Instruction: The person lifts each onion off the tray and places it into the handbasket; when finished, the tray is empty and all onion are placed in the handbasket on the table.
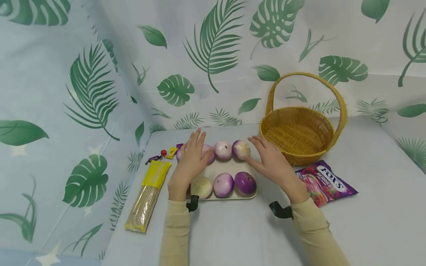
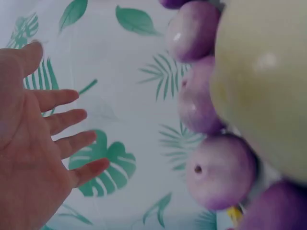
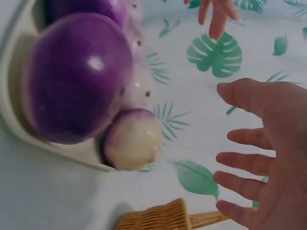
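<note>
A cream tray [image 1: 222,170] holds several round purple-and-white vegetables that look like turnips. In its front row sit a deep purple turnip [image 1: 245,183], a paler one [image 1: 223,185] and a yellowish-white one [image 1: 201,187]. My left hand [image 1: 190,162] is over the tray's left side, fingers spread, hiding part of the back row. On the right, my right hand [image 1: 271,159] hovers beside the tray's right edge, near a half-white turnip [image 1: 241,150]. Both wrist views show straight, spread fingers with nothing held, apart from the turnips.
A wicker basket [image 1: 297,158] with a tall handle stands at the back right. In front of it lies a purple FOX'S Berries candy bag [image 1: 327,183]. Left of the tray are a yellow noodle packet [image 1: 148,195], a red lollipop [image 1: 164,153] and small wrapped candies [image 1: 172,152].
</note>
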Demonstrator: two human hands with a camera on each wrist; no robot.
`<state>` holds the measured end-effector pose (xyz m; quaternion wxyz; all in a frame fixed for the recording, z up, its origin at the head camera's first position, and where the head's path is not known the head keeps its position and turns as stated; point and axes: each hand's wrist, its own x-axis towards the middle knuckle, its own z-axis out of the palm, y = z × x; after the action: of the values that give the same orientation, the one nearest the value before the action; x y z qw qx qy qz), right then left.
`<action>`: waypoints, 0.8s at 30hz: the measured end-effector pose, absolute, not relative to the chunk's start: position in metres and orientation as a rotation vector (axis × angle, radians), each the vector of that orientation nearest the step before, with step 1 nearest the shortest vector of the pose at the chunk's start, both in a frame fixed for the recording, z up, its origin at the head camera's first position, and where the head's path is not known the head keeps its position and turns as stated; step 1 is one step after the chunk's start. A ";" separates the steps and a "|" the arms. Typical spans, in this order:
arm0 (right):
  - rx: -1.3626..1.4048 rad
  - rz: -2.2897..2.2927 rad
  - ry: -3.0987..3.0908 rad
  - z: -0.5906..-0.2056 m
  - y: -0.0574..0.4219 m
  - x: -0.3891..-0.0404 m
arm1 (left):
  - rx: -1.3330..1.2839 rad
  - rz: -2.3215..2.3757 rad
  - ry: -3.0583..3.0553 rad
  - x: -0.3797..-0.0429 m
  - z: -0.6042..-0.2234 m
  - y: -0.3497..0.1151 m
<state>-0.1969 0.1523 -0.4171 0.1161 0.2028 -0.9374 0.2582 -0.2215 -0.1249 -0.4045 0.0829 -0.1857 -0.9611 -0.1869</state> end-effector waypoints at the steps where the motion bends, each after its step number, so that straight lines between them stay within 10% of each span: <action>1: 0.609 0.798 -2.750 -0.418 0.152 -0.195 | -0.555 -0.569 -2.868 -0.219 -0.404 -0.129; 24: 0.849 1.129 -2.805 -0.478 0.146 -0.167 | -0.075 -1.127 -3.151 -0.152 -0.474 -0.243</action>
<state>-0.1674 0.1460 -0.4784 0.0004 0.2704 -0.8931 0.3595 -0.1522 -0.2429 -0.4736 -0.1027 -0.0221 -0.9363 -0.3350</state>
